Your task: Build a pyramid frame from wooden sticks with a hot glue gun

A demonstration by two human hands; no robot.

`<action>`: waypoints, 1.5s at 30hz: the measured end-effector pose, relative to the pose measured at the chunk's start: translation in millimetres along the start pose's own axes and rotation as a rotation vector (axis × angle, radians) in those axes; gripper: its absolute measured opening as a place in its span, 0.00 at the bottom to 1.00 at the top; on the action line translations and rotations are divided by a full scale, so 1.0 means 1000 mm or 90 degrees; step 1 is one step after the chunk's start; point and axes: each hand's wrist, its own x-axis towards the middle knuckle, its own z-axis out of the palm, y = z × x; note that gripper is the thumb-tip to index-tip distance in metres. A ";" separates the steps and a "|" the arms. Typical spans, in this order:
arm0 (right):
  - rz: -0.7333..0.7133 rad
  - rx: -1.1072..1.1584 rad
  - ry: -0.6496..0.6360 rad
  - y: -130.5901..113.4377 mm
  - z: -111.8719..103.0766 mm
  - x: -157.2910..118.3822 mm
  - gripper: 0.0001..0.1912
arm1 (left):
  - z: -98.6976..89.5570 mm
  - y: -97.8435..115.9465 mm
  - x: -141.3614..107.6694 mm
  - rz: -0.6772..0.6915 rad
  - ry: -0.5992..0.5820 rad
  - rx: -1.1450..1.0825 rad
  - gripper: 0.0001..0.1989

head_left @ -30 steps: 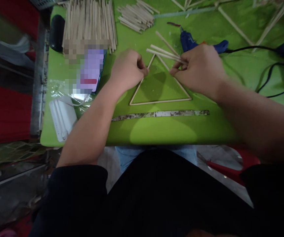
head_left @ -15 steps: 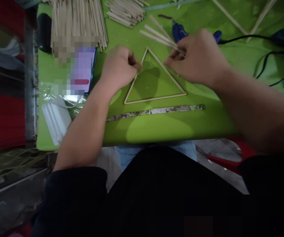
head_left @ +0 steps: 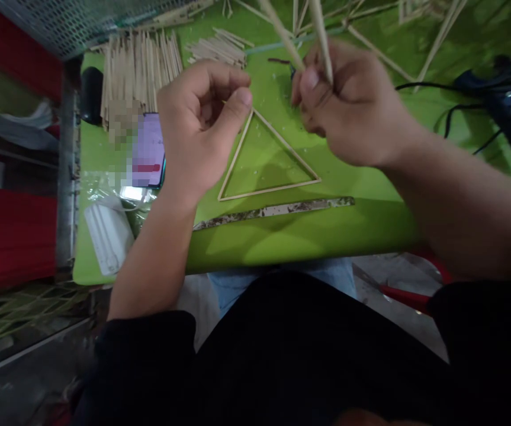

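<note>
My right hand point(head_left: 348, 103) is closed on thin wooden sticks point(head_left: 321, 38), which point up and away from the table. My left hand point(head_left: 204, 121) is raised near the top corner of a stick triangle, thumb and forefinger pinched together; anything between them is too small to make out. Flat on the green table lies the wooden stick triangle point(head_left: 269, 191), its three corners joined. Below it rests a narrow, mottled strip point(head_left: 277, 210). Mostly hidden behind my right hand is the blue tool seen earlier.
Bundled long sticks point(head_left: 142, 71) and a pile of shorter sticks point(head_left: 219, 48) lie at the back left. A phone point(head_left: 148, 151) and a white device with a cable point(head_left: 109, 236) sit left. A dark blue corded tool point(head_left: 504, 106) lies right, with stick frames point(head_left: 382, 50) behind.
Both hands have lifted off the triangle toward the camera. The sticks in my right hand have swung from pointing left to pointing upward. The view has shifted, showing more of the table's back.
</note>
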 end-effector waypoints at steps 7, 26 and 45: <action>0.040 -0.057 -0.192 -0.018 0.013 -0.019 0.29 | 0.020 0.006 -0.004 0.065 0.107 -0.155 0.27; -0.102 -0.097 0.125 0.005 0.003 -0.009 0.26 | -0.007 0.025 0.010 0.183 0.214 0.008 0.27; -0.127 -0.175 0.161 0.006 0.007 -0.005 0.23 | -0.028 0.037 0.001 0.123 0.069 0.017 0.19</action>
